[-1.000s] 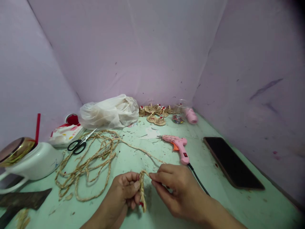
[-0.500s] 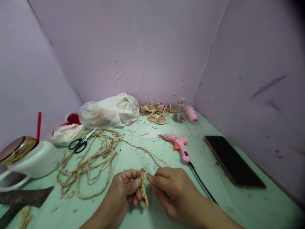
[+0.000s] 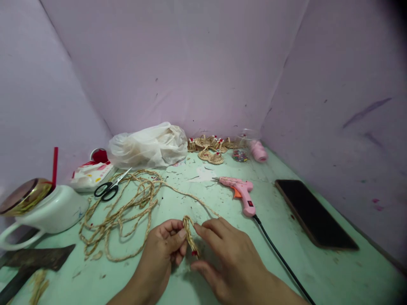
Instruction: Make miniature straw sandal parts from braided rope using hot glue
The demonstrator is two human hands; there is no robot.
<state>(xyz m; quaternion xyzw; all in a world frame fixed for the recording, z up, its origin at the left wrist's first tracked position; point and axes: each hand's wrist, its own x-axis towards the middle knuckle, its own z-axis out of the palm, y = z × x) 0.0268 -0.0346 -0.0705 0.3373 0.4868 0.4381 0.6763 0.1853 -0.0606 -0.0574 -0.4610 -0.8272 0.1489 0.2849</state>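
A small coil of braided straw cord (image 3: 188, 231), seen nearly edge-on, is pinched between the thumb and fingers of my left hand (image 3: 167, 245). Something small and red (image 3: 194, 253) shows at its lower end. My right hand (image 3: 233, 256) is beside the coil with thumb and fingers spread; its index fingertip touches or nearly touches the coil's upper right side. A strand of the loose straw cord (image 3: 187, 195) runs behind the right hand from a tangled heap (image 3: 127, 220) on the left of the table.
Black-handled scissors (image 3: 110, 189) rest by the heap. A pink glue gun (image 3: 240, 190) with a black cable and a dark phone (image 3: 316, 216) lie to the right. Behind are finished straw pieces (image 3: 211, 156), a plastic bag (image 3: 148, 148) and pink thread (image 3: 259, 151). A hatchet-like tool (image 3: 40, 258) lies front left.
My right thumb has opened away from the fingers, where they were pinched together before. The coil has tilted a little in my left hand. The whole view has shifted slightly.
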